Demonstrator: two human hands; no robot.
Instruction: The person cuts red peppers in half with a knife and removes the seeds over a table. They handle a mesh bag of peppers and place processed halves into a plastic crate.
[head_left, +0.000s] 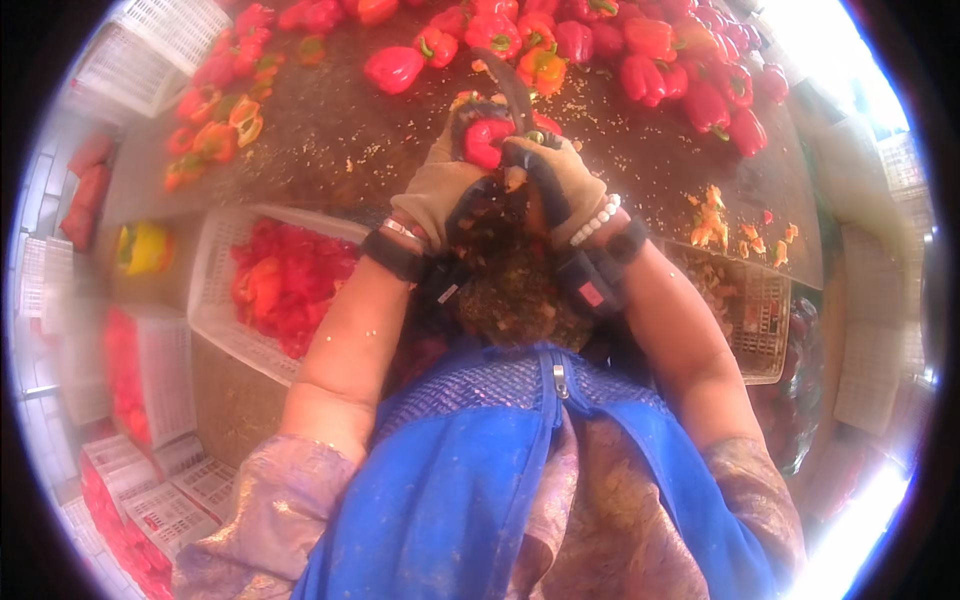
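Observation:
My left hand (442, 180), in a beige and dark work glove, grips a red bell pepper (484, 142) at the near edge of the table. Close beside it, my right hand (559, 169), gloved the same way, is closed around a knife; its dark, curved blade (510, 82) points up and away from me. A green stem piece (534, 136) and a bit of pepper show by my right fingers. The knife's handle is hidden in the glove. Past my hands, an orange and green pepper (541, 71) and a red pepper (394, 70) lie on the table.
Many red peppers (705, 101) are piled along the table's (315, 142) far side. Cut pepper pieces (217, 141) lie left; seeds and core scraps (709, 217) lie right. Below the left edge stands a white crate (214, 315) of red pieces, and another crate (780, 322) holds scraps at right.

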